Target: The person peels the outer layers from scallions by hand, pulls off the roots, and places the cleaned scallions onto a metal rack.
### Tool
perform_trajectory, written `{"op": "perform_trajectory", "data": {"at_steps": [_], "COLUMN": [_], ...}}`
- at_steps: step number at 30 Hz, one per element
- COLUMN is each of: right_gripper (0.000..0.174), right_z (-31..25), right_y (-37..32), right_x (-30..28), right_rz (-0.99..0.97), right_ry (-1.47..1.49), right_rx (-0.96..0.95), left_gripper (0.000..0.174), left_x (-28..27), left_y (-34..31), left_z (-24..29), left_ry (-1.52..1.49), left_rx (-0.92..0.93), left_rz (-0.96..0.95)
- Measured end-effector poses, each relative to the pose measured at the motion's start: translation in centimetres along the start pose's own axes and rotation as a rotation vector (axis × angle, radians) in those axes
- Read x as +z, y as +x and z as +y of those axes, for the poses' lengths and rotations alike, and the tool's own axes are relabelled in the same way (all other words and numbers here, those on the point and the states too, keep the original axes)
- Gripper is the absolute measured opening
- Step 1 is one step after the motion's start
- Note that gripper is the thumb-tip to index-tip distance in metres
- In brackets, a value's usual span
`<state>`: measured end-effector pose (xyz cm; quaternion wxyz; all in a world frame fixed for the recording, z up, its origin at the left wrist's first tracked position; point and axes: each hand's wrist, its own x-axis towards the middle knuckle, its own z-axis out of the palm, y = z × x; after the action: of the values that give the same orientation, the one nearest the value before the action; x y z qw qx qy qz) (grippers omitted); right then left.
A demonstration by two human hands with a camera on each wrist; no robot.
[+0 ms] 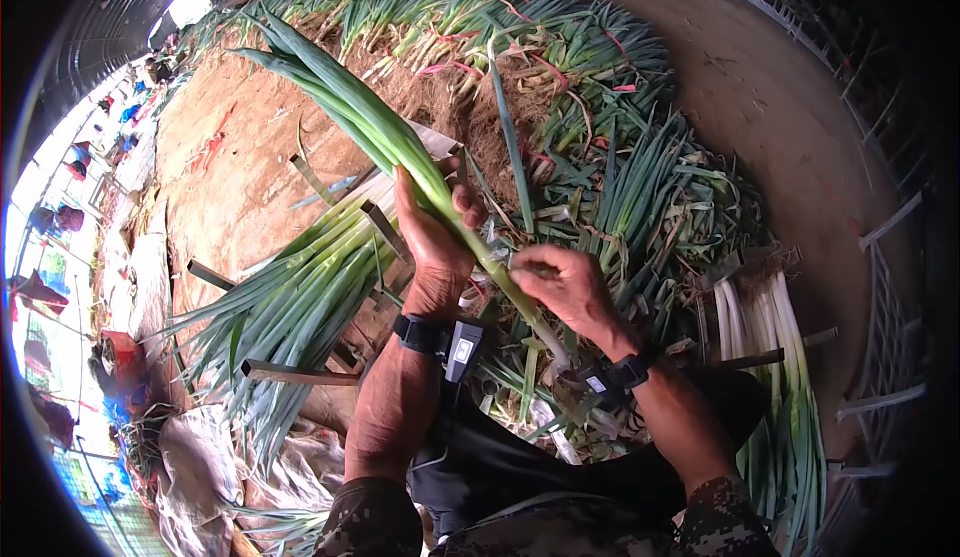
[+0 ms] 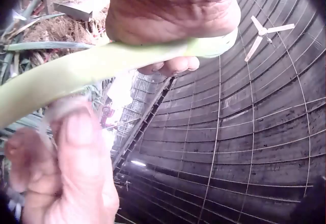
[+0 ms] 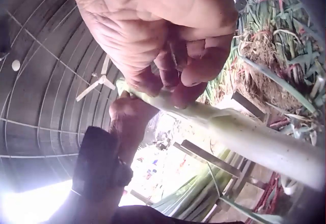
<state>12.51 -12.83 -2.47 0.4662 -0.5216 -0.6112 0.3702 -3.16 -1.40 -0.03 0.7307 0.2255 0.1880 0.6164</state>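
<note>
One long leek [image 1: 520,302] slants across the head view, green leaves to the upper left, pale root end to the lower right. My left hand [image 1: 437,232] grips it where green turns pale, fingers curled round the stalk. Beside the pale part is my right hand [image 1: 562,282], fingers bent. In the left wrist view, the right hand [image 2: 76,168] pinches a thin whitish strip of outer skin [image 2: 63,107] just below the stalk. The right wrist view shows its curled fingertips against the stalk [image 3: 254,140]; a thin strip between them is blurred.
Trimmed-looking leeks lie on a metal-barred rack [image 1: 300,375] at left. More white-stemmed leeks [image 1: 770,327] lie at right. A large pile of leeks with roots and red ties [image 1: 560,82] covers the ground ahead, with loose leaves nearer. Pale sacking [image 1: 200,457] lies at lower left.
</note>
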Motion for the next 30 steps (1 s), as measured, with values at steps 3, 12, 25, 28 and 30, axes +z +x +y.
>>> {"op": "perform_trajectory", "data": {"at_steps": [3,12,25,28,30], "right_gripper": [0.017,0.017,0.020,0.032,0.028], "right_z": [0.1,0.3,-0.8,-1.7,-0.7], "right_y": [-0.3,-0.7,-0.1,0.0,0.2], "right_x": [0.8,0.6,0.4,1.4,1.8], "right_rz": [0.044,0.108,0.136,0.114,0.039], "right_ry": [-0.118,0.206,0.572,0.351,0.175], "right_rx": [0.060,0.184,0.145,0.093,0.123], "left_gripper": [0.068,0.067,0.065,0.065,0.064], "left_x": [0.1,-0.4,0.6,0.2,0.4], "left_y": [-0.3,0.1,-0.8,-0.3,-0.6], "left_z": [-0.2,-0.3,0.6,0.2,0.2], "left_ry": [0.009,-0.044,-0.039,-0.054,-0.022], "left_rx": [-0.007,-0.025,-0.069,-0.057,-0.066], "left_rz": [0.016,-0.007,-0.054,-0.011,-0.009]}}
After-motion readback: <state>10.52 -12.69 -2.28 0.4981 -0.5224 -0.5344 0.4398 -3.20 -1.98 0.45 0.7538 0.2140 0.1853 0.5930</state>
